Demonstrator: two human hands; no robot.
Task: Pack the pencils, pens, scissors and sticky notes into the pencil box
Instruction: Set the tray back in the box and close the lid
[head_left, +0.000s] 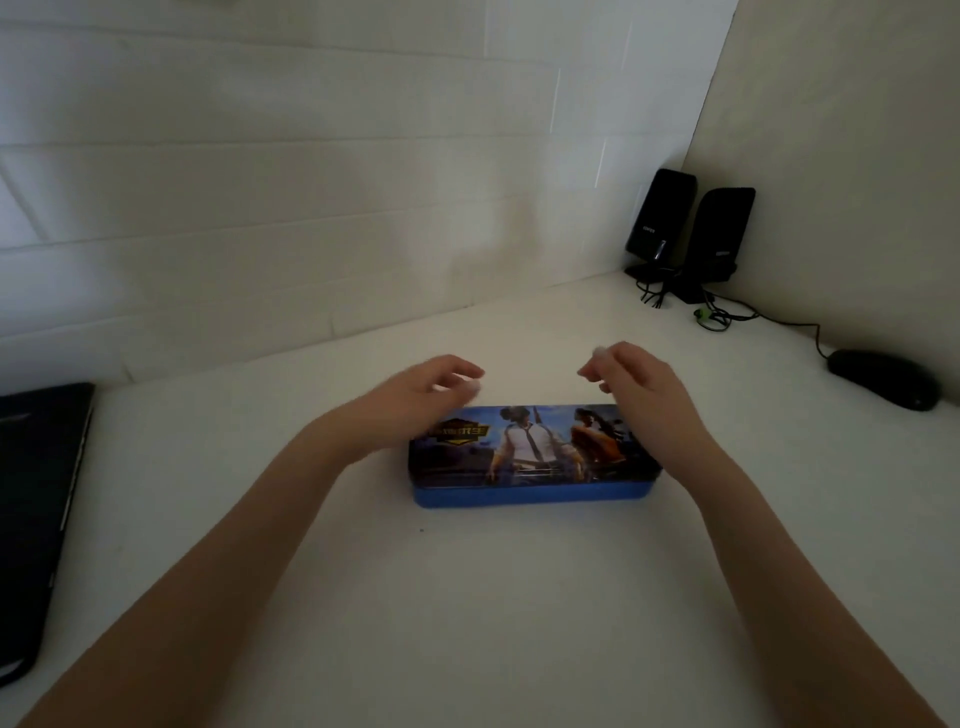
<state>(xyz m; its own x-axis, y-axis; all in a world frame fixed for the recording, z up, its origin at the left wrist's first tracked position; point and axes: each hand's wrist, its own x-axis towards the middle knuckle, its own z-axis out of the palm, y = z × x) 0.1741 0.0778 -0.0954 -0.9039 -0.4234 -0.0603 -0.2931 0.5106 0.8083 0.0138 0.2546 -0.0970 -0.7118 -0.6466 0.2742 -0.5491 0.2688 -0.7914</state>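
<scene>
A blue pencil box (535, 457) with printed game figures on its lid lies flat on the white desk, lid down. My left hand (415, 402) hovers over its left end, fingers loosely curled and apart, holding nothing. My right hand (634, 387) hovers over the right end in the same way, fingertips pointing left. Both hands are slightly blurred. No pencils, pens, scissors or sticky notes are in sight.
Two black speakers (691, 234) with cables stand in the back right corner. A black mouse (883, 378) lies at the right edge. A dark laptop (36, 509) lies at the left. White walls close the desk (467, 597) at the back and right.
</scene>
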